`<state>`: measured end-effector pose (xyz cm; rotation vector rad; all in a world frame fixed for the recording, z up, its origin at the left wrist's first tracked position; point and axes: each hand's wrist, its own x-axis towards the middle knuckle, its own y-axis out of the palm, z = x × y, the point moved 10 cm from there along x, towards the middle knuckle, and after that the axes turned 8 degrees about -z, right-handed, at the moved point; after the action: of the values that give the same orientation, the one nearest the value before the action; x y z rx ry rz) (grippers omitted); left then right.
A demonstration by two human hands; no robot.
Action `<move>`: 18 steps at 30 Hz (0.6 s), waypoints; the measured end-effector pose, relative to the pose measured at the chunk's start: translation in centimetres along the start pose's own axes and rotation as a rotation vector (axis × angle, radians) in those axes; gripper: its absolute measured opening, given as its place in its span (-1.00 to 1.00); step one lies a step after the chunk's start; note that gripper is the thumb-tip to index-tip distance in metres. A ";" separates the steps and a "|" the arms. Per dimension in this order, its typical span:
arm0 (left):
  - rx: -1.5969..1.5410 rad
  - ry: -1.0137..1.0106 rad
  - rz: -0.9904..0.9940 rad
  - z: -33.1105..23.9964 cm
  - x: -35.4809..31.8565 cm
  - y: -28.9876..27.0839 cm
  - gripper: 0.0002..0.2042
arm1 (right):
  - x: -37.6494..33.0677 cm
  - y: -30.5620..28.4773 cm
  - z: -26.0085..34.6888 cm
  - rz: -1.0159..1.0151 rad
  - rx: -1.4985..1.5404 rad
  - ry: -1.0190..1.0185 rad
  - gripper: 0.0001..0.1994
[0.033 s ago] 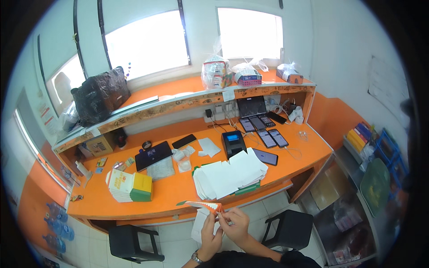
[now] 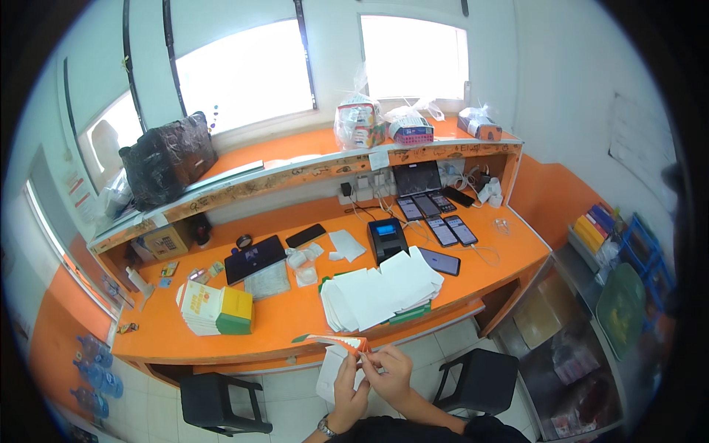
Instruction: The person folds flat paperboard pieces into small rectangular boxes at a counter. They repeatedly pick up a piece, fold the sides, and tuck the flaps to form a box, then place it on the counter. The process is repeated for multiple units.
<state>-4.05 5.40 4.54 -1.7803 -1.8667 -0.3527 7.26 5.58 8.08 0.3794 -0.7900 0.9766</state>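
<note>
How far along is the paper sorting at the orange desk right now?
Looks done, though I can't be sure: a fanned pile of white sheets lies on the orange desk. In hand: the left hand and right hand grip a thin orange-edged slip over a white sheet below. Possibly left: the stack of yellow and green booklets lies apart from both hands.

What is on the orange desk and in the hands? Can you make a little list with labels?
left hand: left hand holds a white paper sheet
right hand: right hand pinches the end of an orange-and-white folded packet
desk: orange desk
middle of desk: fanned stack of white papers
left of desk: yellow and green bundle of flat packets
back right: row of dark phones
behind the papers: small black machine with a lit screen
floor: two black stools
</note>
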 end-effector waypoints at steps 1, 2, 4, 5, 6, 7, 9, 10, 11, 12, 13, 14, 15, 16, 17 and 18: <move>-0.027 -0.010 -0.007 0.2 -0.1 0.0 -0.33 | -0.1 0.1 0.1 0.001 0.005 -0.010 -0.91; -0.054 -0.020 -0.013 0.4 -0.2 0.1 -0.33 | -0.2 0.2 0.0 -0.001 0.017 -0.006 -0.91; -0.076 -0.023 -0.027 0.7 -0.6 0.1 -0.35 | -0.3 0.1 -0.4 -0.011 0.031 0.027 -0.92; -0.089 -0.040 -0.016 1.0 -0.7 0.3 -0.35 | -0.4 0.1 -0.7 -0.019 0.031 0.054 -0.92; -0.102 -0.057 -0.004 1.4 -0.8 0.4 -0.34 | -0.5 0.1 -1.1 -0.014 0.038 0.087 -0.93; -0.141 -0.095 0.005 1.8 -1.0 0.5 -0.33 | -0.6 0.1 -1.0 -0.014 0.032 0.077 -0.94; -0.161 -0.163 0.009 2.7 -1.4 0.5 -0.31 | -0.7 0.2 -1.1 0.001 0.042 0.076 -0.94; -0.212 -0.218 0.009 3.2 -1.6 0.5 -0.30 | -0.8 0.5 -1.0 0.024 0.027 0.060 -0.94; -0.202 -0.216 0.021 3.3 -1.8 0.6 -0.28 | -0.8 0.6 -1.0 0.037 0.021 0.054 -0.94; -0.220 -0.228 0.032 3.4 -1.9 0.8 -0.26 | -0.9 0.7 -1.2 0.045 0.019 0.070 -0.93; -0.259 -0.259 0.039 3.7 -2.1 0.9 -0.24 | -0.8 0.7 -1.0 0.047 0.013 0.042 -0.93; -0.261 -0.235 0.044 3.6 -2.2 1.0 -0.25 | -0.8 0.6 -1.0 0.045 0.010 0.037 -0.92; -0.285 -0.228 0.043 3.7 -2.3 1.1 -0.26 | -0.8 0.7 -0.8 0.056 0.023 0.022 -0.92; -0.334 -0.229 0.047 3.8 -2.4 1.1 -0.27 | -0.8 0.8 -0.7 0.081 -0.015 0.008 -0.89; -0.333 -0.284 0.012 4.7 -2.5 0.8 -0.29 | -0.9 1.2 -0.5 0.119 -0.039 -0.017 -0.87; -0.357 -0.351 -0.018 5.7 -2.6 0.4 -0.32 | -1.0 1.3 -0.4 0.136 -0.054 -0.026 -0.84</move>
<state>-4.78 6.32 -1.62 -2.1789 -2.1668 -0.4240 5.97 5.88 7.01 0.2944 -0.8727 1.0765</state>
